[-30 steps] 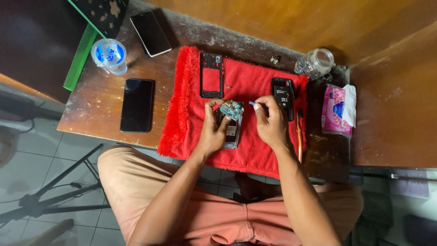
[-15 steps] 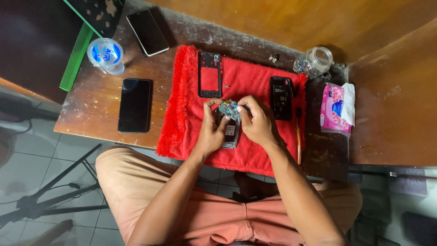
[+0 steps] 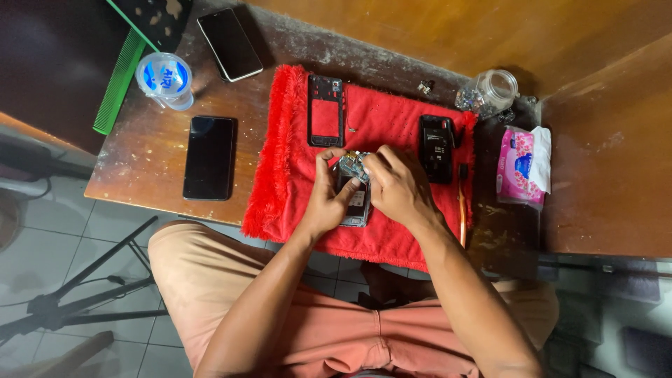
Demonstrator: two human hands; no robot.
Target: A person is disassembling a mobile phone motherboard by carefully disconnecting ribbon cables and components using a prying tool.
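The left hand point(image 3: 327, 203) has its thumb and fingers curled closed around a small greenish circuit board point(image 3: 352, 166) with tiny metal parts, pinching its near edge. The right hand point(image 3: 393, 187) meets it from the other side, fingertips bunched tight on the same board; whether it also holds a small tool cannot be told. Directly under both hands lies an opened phone body point(image 3: 355, 203), a flat grey rectangle with its insides bared, and the board sits at its top end.

All this rests near the middle of a fuzzy red cloth point(image 3: 294, 161) with a shaggy fringe along its left edge. Above the hands on the cloth lies a black plastic phone frame point(image 3: 325, 110), hollow so that the red shows through. To the right is a dark rectangular phone part point(image 3: 436, 148), and a thin orange stick point(image 3: 461, 217) lies along the cloth's right edge.

The cloth covers a worn, scratched wooden table point(image 3: 150, 161). On the bare wood to the left lie two glossy black phones point(image 3: 209, 157) point(image 3: 229, 43), beside a sealed plastic water cup point(image 3: 165, 79) and a green plastic comb point(image 3: 117, 82). To the right stand a clear glass jar point(image 3: 493, 89) and a pink tissue packet point(image 3: 519, 166).
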